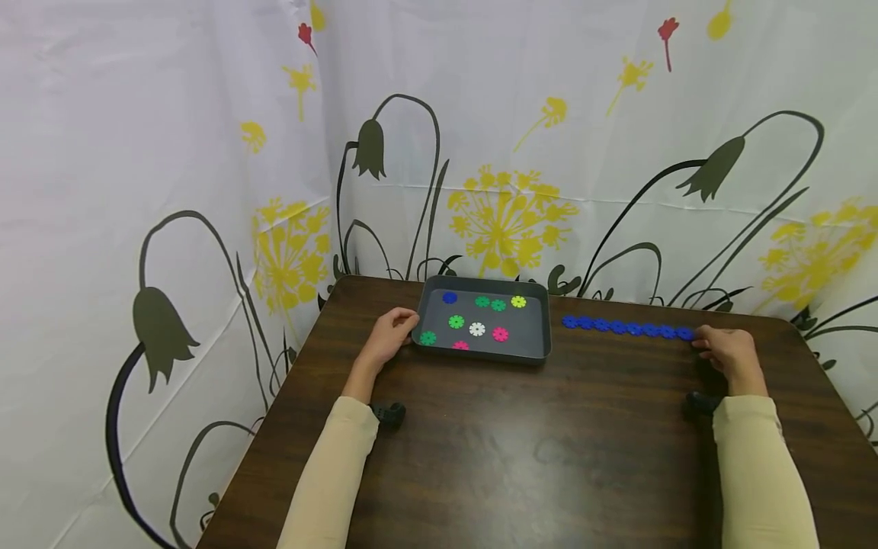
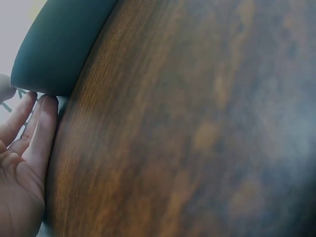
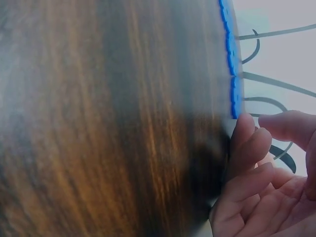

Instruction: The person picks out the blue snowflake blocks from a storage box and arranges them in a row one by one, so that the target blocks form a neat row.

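Note:
My left hand [image 1: 392,334] is at the left wall of a dark grey rectangular tray [image 1: 480,356]. Its thumb and fingers grip the tray's near left corner, and in the left wrist view the fingertips [image 2: 48,101] meet the underside of the wall. To the right of the tray, a straight row of blue notched discs [image 1: 618,327] lies flat, edge to edge. My right hand [image 1: 730,352] is at the row's right end, fingertips touching the last blue disc [image 3: 236,96]. Its thumb stands apart from the bent fingers.
Loose notched discs lie in the tray: a blue one [image 1: 449,297], a yellow one [image 1: 518,302], a white one [image 1: 476,329], several green and two pink. The brown wooden table [image 1: 542,450] ends at a white flowered curtain [image 1: 480,91] behind.

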Demonstrator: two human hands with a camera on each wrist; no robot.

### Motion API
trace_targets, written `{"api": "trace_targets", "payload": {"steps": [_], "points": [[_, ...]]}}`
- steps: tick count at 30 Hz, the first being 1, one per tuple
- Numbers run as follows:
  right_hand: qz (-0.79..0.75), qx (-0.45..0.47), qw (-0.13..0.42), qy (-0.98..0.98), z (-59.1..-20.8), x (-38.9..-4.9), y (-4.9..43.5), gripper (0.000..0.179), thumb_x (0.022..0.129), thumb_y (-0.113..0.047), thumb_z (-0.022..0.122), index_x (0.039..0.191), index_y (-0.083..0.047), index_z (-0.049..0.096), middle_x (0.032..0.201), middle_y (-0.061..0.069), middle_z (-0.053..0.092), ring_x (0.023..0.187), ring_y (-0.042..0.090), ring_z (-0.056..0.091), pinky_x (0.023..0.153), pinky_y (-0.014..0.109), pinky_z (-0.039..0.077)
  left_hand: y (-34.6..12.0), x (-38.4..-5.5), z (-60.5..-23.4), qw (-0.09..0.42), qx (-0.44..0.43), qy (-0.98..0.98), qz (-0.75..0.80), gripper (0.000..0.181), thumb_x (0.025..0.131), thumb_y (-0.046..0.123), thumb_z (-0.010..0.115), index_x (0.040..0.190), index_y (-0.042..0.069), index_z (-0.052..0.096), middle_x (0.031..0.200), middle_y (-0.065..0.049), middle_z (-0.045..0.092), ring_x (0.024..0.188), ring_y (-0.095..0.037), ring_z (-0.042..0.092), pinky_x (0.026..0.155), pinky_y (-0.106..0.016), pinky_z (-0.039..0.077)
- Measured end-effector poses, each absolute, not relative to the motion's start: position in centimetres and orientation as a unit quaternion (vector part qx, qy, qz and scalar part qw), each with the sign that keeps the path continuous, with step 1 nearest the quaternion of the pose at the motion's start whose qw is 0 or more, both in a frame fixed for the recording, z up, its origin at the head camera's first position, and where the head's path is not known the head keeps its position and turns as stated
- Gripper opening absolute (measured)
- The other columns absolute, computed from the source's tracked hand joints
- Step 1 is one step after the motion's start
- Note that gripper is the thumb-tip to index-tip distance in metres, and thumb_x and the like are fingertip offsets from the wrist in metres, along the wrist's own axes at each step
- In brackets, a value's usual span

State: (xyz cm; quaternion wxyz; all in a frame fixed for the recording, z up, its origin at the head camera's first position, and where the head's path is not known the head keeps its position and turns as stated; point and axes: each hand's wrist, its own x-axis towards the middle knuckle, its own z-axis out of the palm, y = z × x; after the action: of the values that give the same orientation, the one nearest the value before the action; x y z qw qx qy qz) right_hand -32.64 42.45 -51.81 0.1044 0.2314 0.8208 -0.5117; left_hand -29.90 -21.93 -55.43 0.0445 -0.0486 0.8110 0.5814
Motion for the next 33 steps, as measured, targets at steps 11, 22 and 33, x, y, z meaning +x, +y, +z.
{"api": "trace_targets", "payload": {"steps": [11, 22, 33], "points": [[-0.506, 0.188, 0.055, 0.840, -51.9, -32.4, 40.6, 0.045, 0.105, -0.030, 0.047, 0.127, 0.008, 0.059, 0.065, -0.021, 0.067, 0.061, 0.004, 0.063, 0.057, 0.025, 0.054, -21.9, -30.0, -55.0, 0.047, -0.048, 0.807, 0.587, 0.040, 0.112, 0.035, 0.060, 0.140, 0.007, 0.063, 0.138, -0.016, 0.065, 0.123, -0.027, 0.064, 0.102, -0.042, 0.059], [-0.400, 0.050, 0.045, 0.914, -50.1, -34.8, 32.9, 0.052, 0.111, -0.031, 0.049, 0.129, 0.016, 0.062, 0.109, 0.029, 0.079, 0.073, 0.011, 0.067, 0.065, 0.022, 0.052, -21.9, -29.7, -55.4, 0.056, -0.045, 0.805, 0.589, 0.041, 0.113, 0.036, 0.059, 0.142, 0.007, 0.062, 0.141, -0.017, 0.063, 0.127, -0.029, 0.062, 0.105, -0.045, 0.057], [-0.492, -0.035, 0.097, 0.864, -45.6, -36.8, 23.9, 0.049, 0.110, -0.026, 0.061, 0.139, 0.013, 0.061, 0.088, -0.008, 0.075, 0.070, 0.004, 0.064, 0.066, 0.021, 0.056, -22.0, -29.9, -55.5, 0.050, -0.052, 0.804, 0.590, 0.039, 0.112, 0.035, 0.061, 0.139, 0.007, 0.064, 0.138, -0.015, 0.066, 0.119, -0.025, 0.062, 0.096, -0.034, 0.057]]}}
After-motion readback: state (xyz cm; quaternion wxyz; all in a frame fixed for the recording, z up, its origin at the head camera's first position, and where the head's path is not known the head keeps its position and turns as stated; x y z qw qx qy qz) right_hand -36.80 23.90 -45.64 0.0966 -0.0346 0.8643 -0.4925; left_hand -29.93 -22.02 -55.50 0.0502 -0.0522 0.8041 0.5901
